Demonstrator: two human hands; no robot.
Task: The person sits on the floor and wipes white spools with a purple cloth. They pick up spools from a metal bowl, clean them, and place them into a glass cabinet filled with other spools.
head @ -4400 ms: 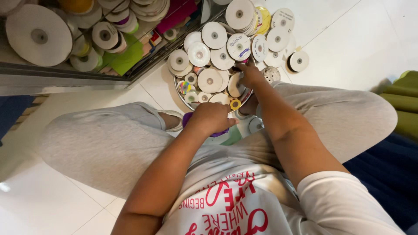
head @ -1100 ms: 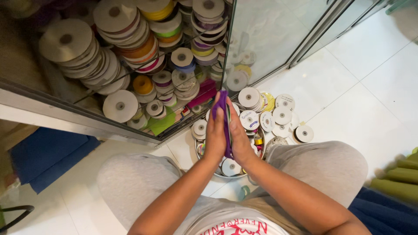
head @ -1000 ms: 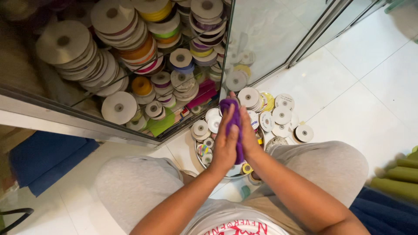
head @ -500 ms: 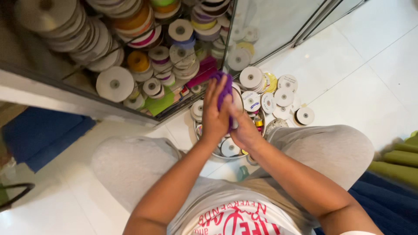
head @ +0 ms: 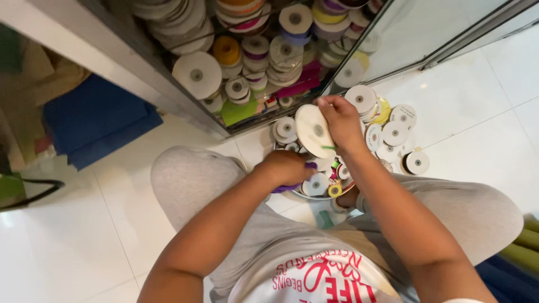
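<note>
Ribbon spool [head: 314, 130], a flat white disc with a grey hub, is pinched at its upper right edge by the fingers [head: 327, 106] of the right hand [head: 341, 120] and is held tilted in the air, directly above the floor pile [head: 387, 132] of spools. A short green strand is seen at the spool's lower right edge. The fingers of the left hand [head: 289, 166] are curled shut around a bunch of purple ribbon [head: 292, 185], of which only the ends are visible, below and left of the held spool. Both forearms are extended forward from the seated person, whose legs in grey trousers [head: 191, 179] are folded to either side of the pile.

Under and just beyond the held spool, small white spools are laid flat on the white tiled floor [head: 477, 112], touching one another; one yellow spool [head: 383, 109] is placed to the right of the held spool, and a single white spool [head: 417, 163] lies a little apart at the far right of the pile. Beyond the held spool, a glass cabinet [head: 269, 62] is stacked with further spools, among them a large white disc [head: 196, 74] and an orange roll [head: 226, 50]. A blue cushion [head: 95, 120] lies well to the left of the held spool.
</note>
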